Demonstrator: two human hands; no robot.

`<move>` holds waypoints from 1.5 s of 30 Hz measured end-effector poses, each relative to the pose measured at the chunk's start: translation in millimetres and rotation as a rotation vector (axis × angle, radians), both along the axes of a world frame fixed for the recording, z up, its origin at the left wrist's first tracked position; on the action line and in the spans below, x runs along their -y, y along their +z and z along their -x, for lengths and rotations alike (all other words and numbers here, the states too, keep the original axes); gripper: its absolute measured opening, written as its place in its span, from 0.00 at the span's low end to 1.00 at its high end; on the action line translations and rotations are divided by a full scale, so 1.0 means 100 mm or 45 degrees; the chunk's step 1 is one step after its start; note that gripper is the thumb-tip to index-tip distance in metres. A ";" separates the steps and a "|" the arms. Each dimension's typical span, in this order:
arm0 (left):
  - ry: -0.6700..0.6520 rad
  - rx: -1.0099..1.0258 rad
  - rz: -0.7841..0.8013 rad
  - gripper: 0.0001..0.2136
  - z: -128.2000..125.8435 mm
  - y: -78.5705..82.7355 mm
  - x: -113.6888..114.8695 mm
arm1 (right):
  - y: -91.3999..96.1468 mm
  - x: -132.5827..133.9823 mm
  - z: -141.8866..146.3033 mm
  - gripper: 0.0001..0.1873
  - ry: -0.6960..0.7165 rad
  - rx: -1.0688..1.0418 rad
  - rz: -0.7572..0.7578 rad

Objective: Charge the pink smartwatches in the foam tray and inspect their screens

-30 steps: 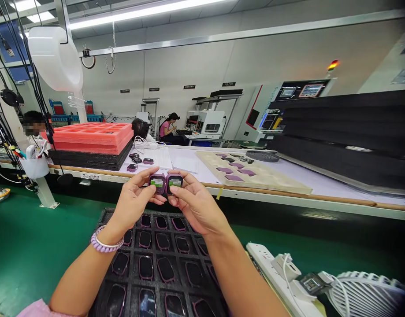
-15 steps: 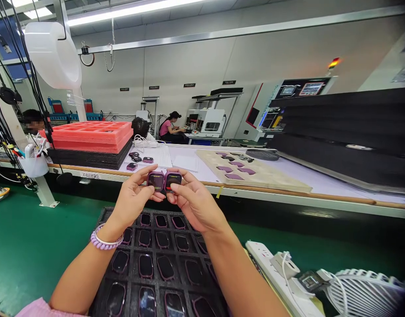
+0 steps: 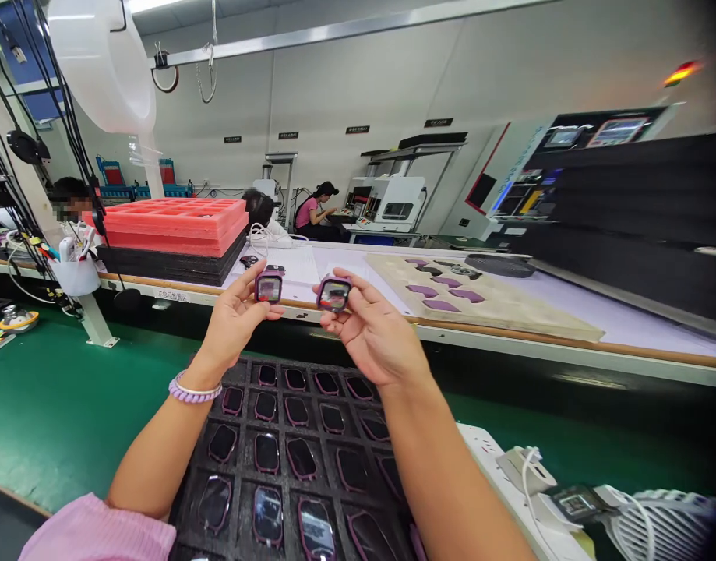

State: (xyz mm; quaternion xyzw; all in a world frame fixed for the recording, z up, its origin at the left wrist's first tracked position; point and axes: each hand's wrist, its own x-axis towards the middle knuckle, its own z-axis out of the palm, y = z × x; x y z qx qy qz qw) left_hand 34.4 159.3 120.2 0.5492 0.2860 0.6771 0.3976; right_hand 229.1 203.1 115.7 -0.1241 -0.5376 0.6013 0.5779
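Between the thumb and fingers of my left hand [image 3: 232,323] is a purple-framed smartwatch case [image 3: 269,287] without a strap, its screen lit. My right hand [image 3: 381,335] grips a second purple smartwatch case [image 3: 335,295], tilted a little, also showing a lit display. A gap separates the two watches, held up before the shelf edge. Below my hands lies a black foam tray [image 3: 245,456] whose compartments hold several purple-framed watch cases with dark screens. My right forearm hides part of the tray's right side.
Red foam trays [image 3: 174,226] sit on black ones at the shelf's left. A beige board [image 3: 509,312] with purple pieces lies to the right. A white power strip [image 3: 498,491] with plugs is beside my right forearm. A person in pink [image 3: 314,212] sits farther back.
My hands have moved apart, so the two watches, side by side before, now have a gap between them. Their screens show brighter pictures. The camera view has shifted slightly.
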 end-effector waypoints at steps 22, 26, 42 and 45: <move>0.285 -0.171 -0.250 0.26 0.15 -0.01 -0.12 | 0.08 0.03 -0.12 0.28 -0.153 0.188 -0.104; 0.310 -0.206 -0.282 0.28 0.15 -0.01 -0.13 | 0.07 0.04 -0.12 0.27 -0.184 0.223 -0.077; 0.310 -0.214 -0.284 0.27 0.11 0.01 -0.09 | 0.05 -0.02 -0.12 0.25 -0.120 0.197 -0.102; 0.298 -0.205 -0.280 0.27 0.10 0.01 -0.09 | 0.06 -0.01 -0.11 0.26 -0.127 0.190 -0.090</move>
